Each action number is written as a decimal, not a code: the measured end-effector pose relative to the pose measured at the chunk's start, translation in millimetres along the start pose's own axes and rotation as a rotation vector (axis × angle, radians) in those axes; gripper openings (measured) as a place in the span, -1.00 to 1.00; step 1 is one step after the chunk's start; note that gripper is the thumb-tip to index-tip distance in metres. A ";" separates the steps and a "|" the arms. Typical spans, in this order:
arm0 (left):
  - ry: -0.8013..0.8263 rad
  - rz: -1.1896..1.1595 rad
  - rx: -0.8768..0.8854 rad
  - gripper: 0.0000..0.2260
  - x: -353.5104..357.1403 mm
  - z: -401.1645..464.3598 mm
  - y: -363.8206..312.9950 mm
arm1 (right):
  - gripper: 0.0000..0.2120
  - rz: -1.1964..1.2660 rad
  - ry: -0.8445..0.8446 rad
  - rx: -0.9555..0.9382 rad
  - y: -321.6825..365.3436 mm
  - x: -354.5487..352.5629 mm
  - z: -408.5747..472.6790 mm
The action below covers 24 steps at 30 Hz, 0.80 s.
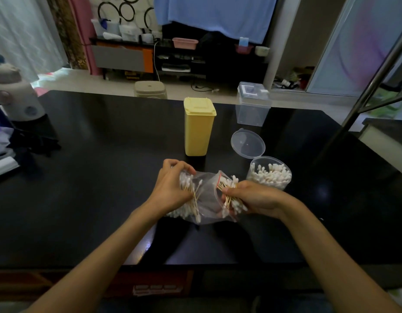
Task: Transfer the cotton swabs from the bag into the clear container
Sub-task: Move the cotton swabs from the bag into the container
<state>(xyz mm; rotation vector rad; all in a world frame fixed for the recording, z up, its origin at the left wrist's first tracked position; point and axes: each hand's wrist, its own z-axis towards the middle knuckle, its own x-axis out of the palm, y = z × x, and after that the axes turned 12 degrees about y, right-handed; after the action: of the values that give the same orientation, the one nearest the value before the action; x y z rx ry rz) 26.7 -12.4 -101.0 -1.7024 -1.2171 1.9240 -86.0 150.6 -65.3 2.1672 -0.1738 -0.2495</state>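
A clear zip bag (208, 195) with a red seal strip lies on the black table (93, 177), holding wooden-stick cotton swabs. My left hand (170, 188) grips the bag's left end, pressing on the swabs inside. My right hand (256, 196) is closed on a bundle of swabs (231, 199) at the bag's mouth. Just right of the bag stands the round clear container (271, 173), open and holding many swabs. Its hinged lid (247, 143) is tipped back.
A yellow lidded bin-shaped box (198, 126) stands behind the bag. A square clear box (253, 103) sits at the table's far edge. A white appliance (14, 93) and cloths are at the far left. A slanted metal pole (362, 98) is at the right.
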 end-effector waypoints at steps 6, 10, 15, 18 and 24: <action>-0.088 0.021 0.011 -0.63 1.1 0.6 1.0 | -0.75 -0.050 -0.119 -0.019 1.7 -1.4 0.0; -0.136 0.020 -0.042 -0.63 2.5 0.2 2.6 | -0.74 -0.349 -0.192 -0.100 4.8 3.0 -3.8; -0.140 0.030 -0.099 -0.64 4.2 0.7 0.3 | -0.72 -0.473 -0.250 -0.135 4.0 2.6 -2.8; -0.130 0.082 -0.083 -0.64 2.9 0.6 -2.4 | -0.71 -0.398 -0.211 -0.060 2.9 -2.7 -5.2; -0.098 0.131 -0.076 -0.67 1.9 3.1 -5.3 | -0.72 -0.237 -0.183 0.004 0.8 -2.1 -2.5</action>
<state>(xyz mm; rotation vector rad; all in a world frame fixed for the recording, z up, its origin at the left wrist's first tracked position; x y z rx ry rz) 21.8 -9.1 -98.5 -1.7866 -1.2571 2.0844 -87.5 152.5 -63.0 2.1677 -0.0201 -0.5842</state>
